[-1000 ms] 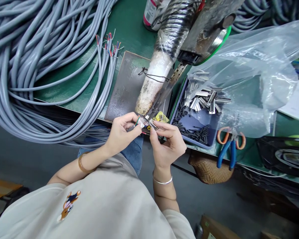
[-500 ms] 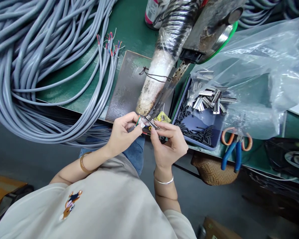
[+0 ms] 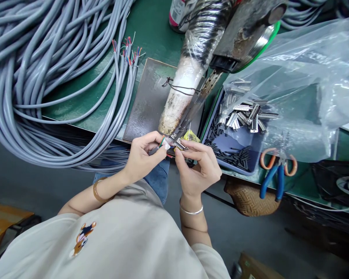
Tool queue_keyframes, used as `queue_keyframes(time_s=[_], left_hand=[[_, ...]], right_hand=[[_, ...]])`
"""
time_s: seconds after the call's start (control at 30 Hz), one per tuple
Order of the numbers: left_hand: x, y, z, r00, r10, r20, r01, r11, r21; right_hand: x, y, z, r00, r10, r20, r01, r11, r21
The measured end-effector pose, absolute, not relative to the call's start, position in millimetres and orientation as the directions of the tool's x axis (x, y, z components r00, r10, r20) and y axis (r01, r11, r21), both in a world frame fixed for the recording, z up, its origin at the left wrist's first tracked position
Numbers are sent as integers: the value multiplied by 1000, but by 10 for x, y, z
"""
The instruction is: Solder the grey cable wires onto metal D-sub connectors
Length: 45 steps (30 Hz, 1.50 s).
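Observation:
My left hand (image 3: 145,157) is closed in a pinch on thin coloured wires (image 3: 163,141), a green one among them. Something white shows at its thumb tip; I cannot make out what. Facing it, my right hand (image 3: 199,166) pinches a small metal pin connector (image 3: 180,145) between thumb and fingers. The soldering iron (image 3: 203,91) slants down from above, its tip close to the connector and the wires; whether they touch cannot be made out. Just behind the right fingers lies a yellow pad (image 3: 191,136).
A taped hose (image 3: 182,83) hangs beside the iron. Bundled grey cables (image 3: 61,69) cover the left side. To the right stand a blue tray (image 3: 228,149) of black sleeves and connectors, a plastic bag (image 3: 302,89), and cutters (image 3: 273,178) with scissors at the table's edge.
Both hands keep their grips and hardly move. My right hand and the connector shift very slightly to the right. The view itself moves a little.

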<state>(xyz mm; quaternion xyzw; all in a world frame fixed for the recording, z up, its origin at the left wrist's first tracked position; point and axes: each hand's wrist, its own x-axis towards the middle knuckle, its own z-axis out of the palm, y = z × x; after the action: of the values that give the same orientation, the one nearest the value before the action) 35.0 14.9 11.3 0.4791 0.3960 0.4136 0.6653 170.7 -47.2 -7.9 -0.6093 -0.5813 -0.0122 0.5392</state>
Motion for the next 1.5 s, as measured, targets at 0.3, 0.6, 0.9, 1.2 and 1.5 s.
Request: queue_keyframes(time_s=[0.3, 0.6, 0.9, 1.2, 1.5], left_hand=[[338, 173, 112, 406, 877, -259, -165, 349, 923], [243, 133, 89, 524, 775, -354, -189, 511, 839], [215, 156, 54, 620, 690, -374, -252, 626, 738], [285, 88, 67, 509, 791, -339, -254, 514, 819], [409, 76, 20, 285, 952, -114, -231, 183, 956]], right_hand=[[1751, -553, -146, 207, 683, 701, 816, 274, -508], [1739, -648, -7, 475, 633, 612, 622, 251, -742], [1709, -783, 4, 461, 600, 653, 687, 224, -691], [1651, -694, -107, 284, 720, 633, 784, 206, -585], [1663, -588, -128, 271, 711, 649, 775, 239, -586]])
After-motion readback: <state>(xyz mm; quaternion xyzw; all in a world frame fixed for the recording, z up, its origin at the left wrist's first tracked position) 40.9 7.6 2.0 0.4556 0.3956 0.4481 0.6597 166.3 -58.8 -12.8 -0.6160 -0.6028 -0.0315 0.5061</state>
